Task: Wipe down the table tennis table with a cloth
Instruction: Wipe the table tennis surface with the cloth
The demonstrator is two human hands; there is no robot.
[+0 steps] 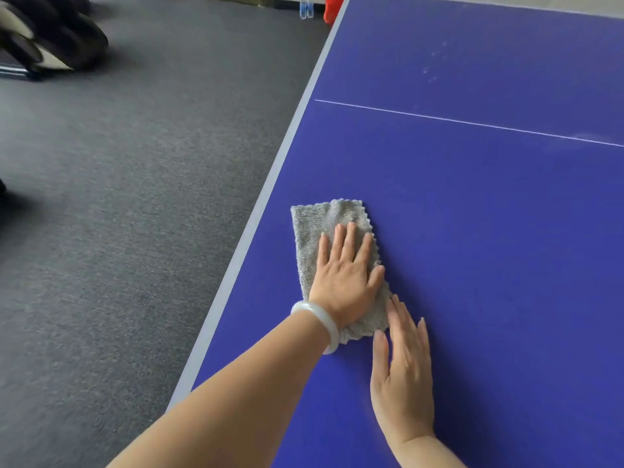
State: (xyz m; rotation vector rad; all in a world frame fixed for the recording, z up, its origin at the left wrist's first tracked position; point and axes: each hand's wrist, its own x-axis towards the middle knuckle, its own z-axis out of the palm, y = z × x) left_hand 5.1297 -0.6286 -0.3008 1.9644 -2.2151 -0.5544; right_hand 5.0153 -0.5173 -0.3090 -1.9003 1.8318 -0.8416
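Observation:
A folded grey cloth (pixel 317 228) lies flat on the blue table tennis table (pixel 489 214), close to its left edge. My left hand (pixel 344 282), a pale bangle on its wrist, presses flat on the cloth with straight fingers. My right hand (pixel 403 373) lies flat on the table just right of the cloth's near end, its fingertips touching the cloth's edge. Faint smudges (pixel 434 67) show on the far part of the surface, beyond the thin white line (pixel 472 123).
The table's grey border (pixel 270 184) runs diagonally at the left, and grey carpet (pixel 135 197) lies beyond it. Dark bags or shoes (pixel 54 35) sit on the floor at top left. A clear bottle (pixel 305 8) and a red object (pixel 332 10) stand at the far end.

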